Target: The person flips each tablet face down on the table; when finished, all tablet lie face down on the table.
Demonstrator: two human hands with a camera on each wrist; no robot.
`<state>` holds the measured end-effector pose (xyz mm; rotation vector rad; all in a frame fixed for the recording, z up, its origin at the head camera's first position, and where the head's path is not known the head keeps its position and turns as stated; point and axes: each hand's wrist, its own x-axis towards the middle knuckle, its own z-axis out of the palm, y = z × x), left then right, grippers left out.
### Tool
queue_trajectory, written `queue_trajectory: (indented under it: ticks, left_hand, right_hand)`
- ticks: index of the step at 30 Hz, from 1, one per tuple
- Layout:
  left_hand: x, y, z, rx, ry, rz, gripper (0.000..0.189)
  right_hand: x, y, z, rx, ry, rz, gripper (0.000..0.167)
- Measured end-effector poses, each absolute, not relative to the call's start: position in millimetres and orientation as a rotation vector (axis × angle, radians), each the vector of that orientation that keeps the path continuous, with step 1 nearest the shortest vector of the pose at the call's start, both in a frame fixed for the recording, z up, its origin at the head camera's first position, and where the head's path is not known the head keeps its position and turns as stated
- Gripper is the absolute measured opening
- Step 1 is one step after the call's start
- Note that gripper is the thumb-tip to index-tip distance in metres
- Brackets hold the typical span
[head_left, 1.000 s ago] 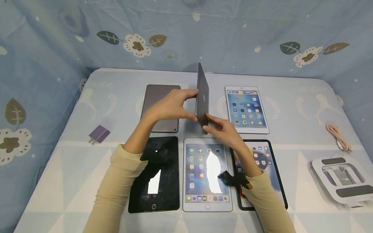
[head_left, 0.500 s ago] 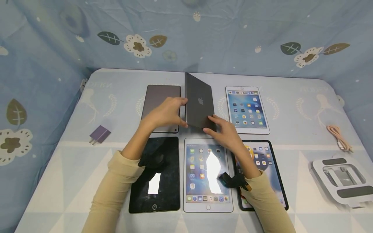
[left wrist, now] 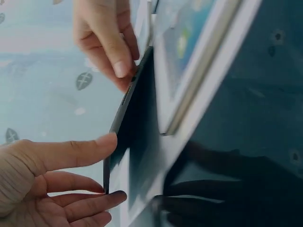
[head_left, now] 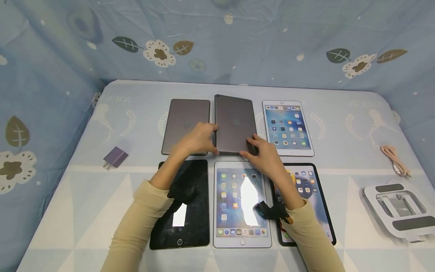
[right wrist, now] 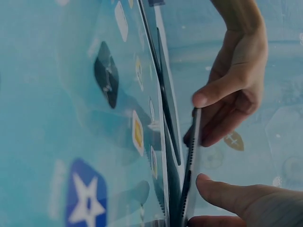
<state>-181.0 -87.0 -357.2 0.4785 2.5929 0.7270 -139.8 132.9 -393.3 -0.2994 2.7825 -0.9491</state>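
A grey tablet [head_left: 234, 121], back side up with an apple logo, is held low over the table in the back row and slants slightly. My left hand [head_left: 198, 139] pinches its left edge, thumb on one face and fingers on the other in the left wrist view. My right hand [head_left: 266, 155] grips the near right corner. In the right wrist view the tablet's thin edge [right wrist: 191, 156] runs between both hands, above the surface. Left of it lies another grey tablet [head_left: 188, 117], face down. To its right is a white tablet [head_left: 288, 128] with its screen lit.
In the front row lie a black tablet [head_left: 195, 234], a white lit tablet [head_left: 225, 211] and a black-framed lit tablet [head_left: 319, 204]. A purple charger plug [head_left: 116, 156] sits at left. At right are a coiled cable [head_left: 394, 158] and a white-and-grey stand [head_left: 401, 211].
Held nearly upright on edge a second ago, the grey tablet has tipped down to the left, its back now facing up. My left hand has come down with it; my right hand has barely moved.
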Motion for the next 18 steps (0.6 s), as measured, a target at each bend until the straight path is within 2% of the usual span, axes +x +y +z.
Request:
queue_trajectory:
  ticks: [3, 9, 18]
  left_hand:
    - [-180, -85, -364, 0.476, 2.583, 0.733, 0.083]
    - [-178, -79, -371, 0.525, 2.629, 0.691, 0.046]
    - [-172, -69, -373, 0.605, 2.758, 0.515, 0.032]
  right_hand:
    - [-139, 132, -393, -0.3, 2.792, -0.942, 0.06]
    - [-138, 131, -393, -0.294, 2.795, -0.933, 0.059]
    - [-139, 133, -394, -0.306, 2.779, -0.899, 0.06]
